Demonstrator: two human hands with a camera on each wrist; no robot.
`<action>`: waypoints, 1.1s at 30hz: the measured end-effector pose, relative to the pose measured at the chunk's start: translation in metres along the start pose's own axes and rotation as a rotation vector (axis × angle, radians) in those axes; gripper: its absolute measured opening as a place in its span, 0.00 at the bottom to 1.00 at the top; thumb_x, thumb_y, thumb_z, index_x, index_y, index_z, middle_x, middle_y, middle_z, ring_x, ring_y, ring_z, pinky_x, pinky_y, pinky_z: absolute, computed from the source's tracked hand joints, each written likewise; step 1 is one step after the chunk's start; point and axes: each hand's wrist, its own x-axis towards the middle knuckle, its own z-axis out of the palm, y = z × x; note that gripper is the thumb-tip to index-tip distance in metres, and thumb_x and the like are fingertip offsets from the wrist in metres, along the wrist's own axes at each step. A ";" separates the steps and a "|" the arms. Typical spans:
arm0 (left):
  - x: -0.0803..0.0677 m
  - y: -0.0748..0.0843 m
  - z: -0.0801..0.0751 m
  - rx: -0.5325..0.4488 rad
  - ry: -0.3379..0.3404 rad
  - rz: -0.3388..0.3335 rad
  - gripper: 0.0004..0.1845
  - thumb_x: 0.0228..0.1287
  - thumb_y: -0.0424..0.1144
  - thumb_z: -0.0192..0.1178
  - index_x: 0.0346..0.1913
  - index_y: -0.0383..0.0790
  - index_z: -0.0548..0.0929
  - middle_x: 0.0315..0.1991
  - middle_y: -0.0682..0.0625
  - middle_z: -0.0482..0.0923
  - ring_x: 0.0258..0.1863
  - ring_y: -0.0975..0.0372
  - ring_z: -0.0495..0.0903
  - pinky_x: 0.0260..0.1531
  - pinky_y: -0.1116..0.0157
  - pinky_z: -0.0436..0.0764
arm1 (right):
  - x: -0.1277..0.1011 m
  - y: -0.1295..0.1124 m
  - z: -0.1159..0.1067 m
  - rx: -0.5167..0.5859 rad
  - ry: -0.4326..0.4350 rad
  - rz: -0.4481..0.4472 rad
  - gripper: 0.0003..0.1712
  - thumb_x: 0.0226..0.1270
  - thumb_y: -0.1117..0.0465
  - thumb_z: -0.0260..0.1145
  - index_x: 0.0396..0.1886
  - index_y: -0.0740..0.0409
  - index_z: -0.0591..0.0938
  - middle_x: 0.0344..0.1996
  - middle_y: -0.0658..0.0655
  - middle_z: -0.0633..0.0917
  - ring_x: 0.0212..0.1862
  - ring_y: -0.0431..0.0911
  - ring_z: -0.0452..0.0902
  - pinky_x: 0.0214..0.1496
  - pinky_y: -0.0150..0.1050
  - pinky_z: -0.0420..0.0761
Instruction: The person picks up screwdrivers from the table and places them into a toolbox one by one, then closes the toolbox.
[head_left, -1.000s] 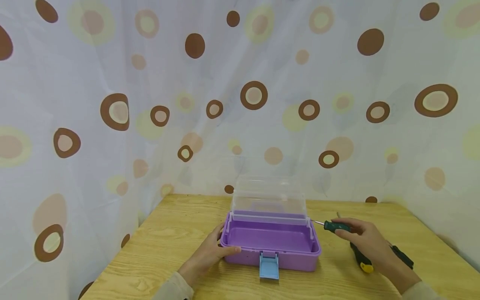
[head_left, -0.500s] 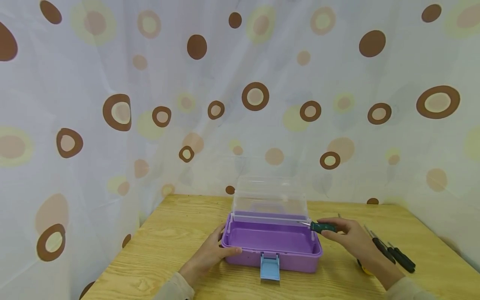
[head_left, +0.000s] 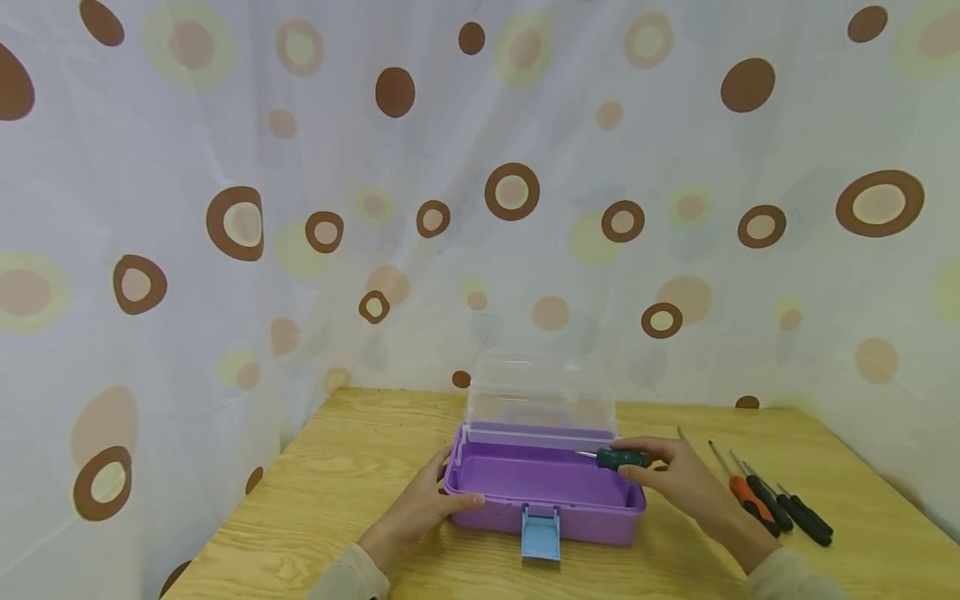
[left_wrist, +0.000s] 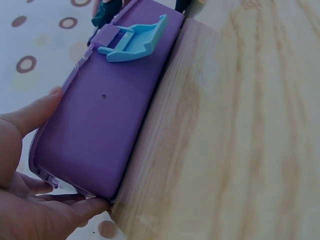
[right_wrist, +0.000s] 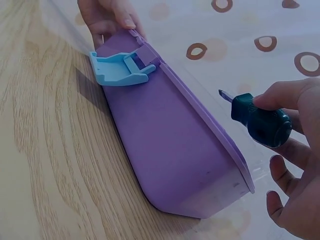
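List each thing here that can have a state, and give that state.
Purple box: open, upright
Clear lid: raised
Blue latch: unfastened
Green screwdriver: held above the box
Left hand: gripping the box
Right hand: holding the screwdriver
Orange-handled screwdriver: lying on the table
Black-handled screwdrivers: lying beside it

Screwdriver (right_wrist: 265,121), one: dark green handle, metal tip; on my feed I see it pinched in right hand (right_wrist: 306,156), thumb on handle, two lower fingers off it. Box (right_wrist: 160,135), one: purple, on wood table (right_wrist: 45,125). Latch (right_wrist: 117,70), one: pale blue, jutting outward. Left hand (right_wrist: 107,15): I find it at box's far end. Cloth (right_wrist: 250,27): white, brown rings, behind.
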 end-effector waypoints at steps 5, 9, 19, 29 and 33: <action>0.001 -0.001 -0.001 0.005 0.002 -0.006 0.56 0.59 0.38 0.77 0.82 0.33 0.50 0.75 0.27 0.59 0.70 0.38 0.66 0.70 0.41 0.62 | 0.004 -0.002 0.007 -0.001 -0.003 0.021 0.25 0.70 0.58 0.72 0.64 0.63 0.83 0.52 0.60 0.83 0.43 0.52 0.77 0.35 0.42 0.79; 0.002 -0.002 -0.002 -0.005 0.003 -0.009 0.57 0.59 0.38 0.77 0.82 0.33 0.49 0.75 0.27 0.59 0.69 0.39 0.68 0.69 0.44 0.66 | 0.006 -0.002 0.012 0.003 -0.021 0.016 0.25 0.71 0.58 0.72 0.64 0.62 0.83 0.54 0.61 0.82 0.42 0.52 0.75 0.32 0.42 0.78; 0.001 0.000 0.000 -0.015 0.001 -0.011 0.55 0.61 0.36 0.76 0.82 0.33 0.49 0.74 0.27 0.59 0.68 0.38 0.69 0.66 0.49 0.72 | 0.007 0.003 0.019 0.039 -0.051 0.042 0.25 0.71 0.59 0.72 0.64 0.64 0.82 0.42 0.58 0.81 0.32 0.47 0.72 0.27 0.37 0.76; 0.001 0.001 0.000 -0.002 0.000 -0.011 0.55 0.61 0.36 0.76 0.82 0.33 0.49 0.75 0.27 0.58 0.70 0.37 0.66 0.66 0.47 0.72 | 0.006 0.006 0.022 0.026 -0.070 0.029 0.25 0.70 0.59 0.73 0.63 0.66 0.82 0.47 0.61 0.82 0.31 0.47 0.70 0.26 0.35 0.72; 0.000 0.001 0.000 -0.003 0.000 -0.010 0.56 0.61 0.36 0.76 0.82 0.33 0.48 0.75 0.26 0.57 0.70 0.37 0.66 0.65 0.47 0.72 | 0.007 0.004 0.024 0.003 -0.066 0.027 0.25 0.69 0.58 0.74 0.61 0.65 0.83 0.43 0.60 0.81 0.33 0.49 0.71 0.27 0.36 0.74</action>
